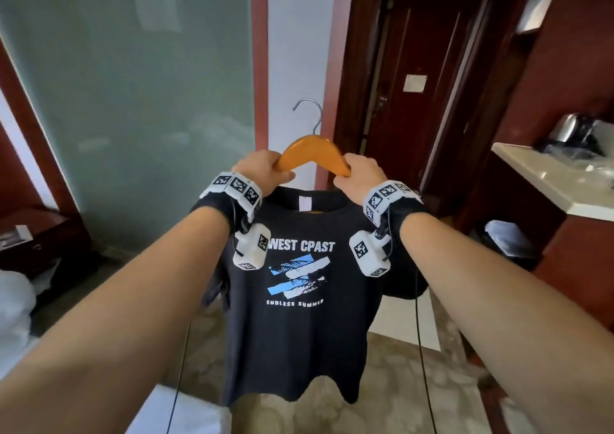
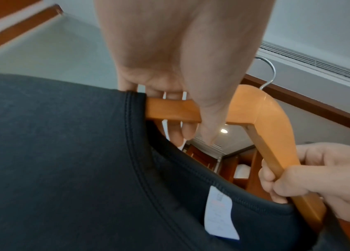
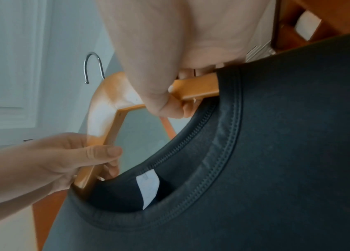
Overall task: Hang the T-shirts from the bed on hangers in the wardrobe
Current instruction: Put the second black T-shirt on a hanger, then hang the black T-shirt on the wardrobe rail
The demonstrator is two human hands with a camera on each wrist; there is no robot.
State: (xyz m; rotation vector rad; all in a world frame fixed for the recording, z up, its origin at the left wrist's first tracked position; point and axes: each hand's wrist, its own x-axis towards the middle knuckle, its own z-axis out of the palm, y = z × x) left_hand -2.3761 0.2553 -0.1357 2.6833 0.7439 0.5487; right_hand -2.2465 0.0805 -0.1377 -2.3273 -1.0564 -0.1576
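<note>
A black T-shirt (image 1: 292, 317) with white and blue print hangs in front of me on an orange wooden hanger (image 1: 309, 151) with a steel hook (image 1: 309, 108). My left hand (image 1: 262, 171) grips the hanger's left arm just above the collar. My right hand (image 1: 358, 174) grips its right arm the same way. In the left wrist view the fingers of my left hand (image 2: 182, 118) curl round the hanger (image 2: 262, 115) beside the shirt collar (image 2: 139, 152). From the right wrist view my right hand (image 3: 165, 101) wraps the hanger (image 3: 197, 88) at the shirt's neck opening (image 3: 223, 135). The hanger's ends are hidden inside the shirt.
A frosted glass panel (image 1: 133, 101) stands left, with a red-brown frame. A dark wooden door (image 1: 415, 85) lies ahead down a hallway. A white counter (image 1: 548, 174) with a kettle is at the right. The white bed (image 1: 13, 307) edge shows at the lower left.
</note>
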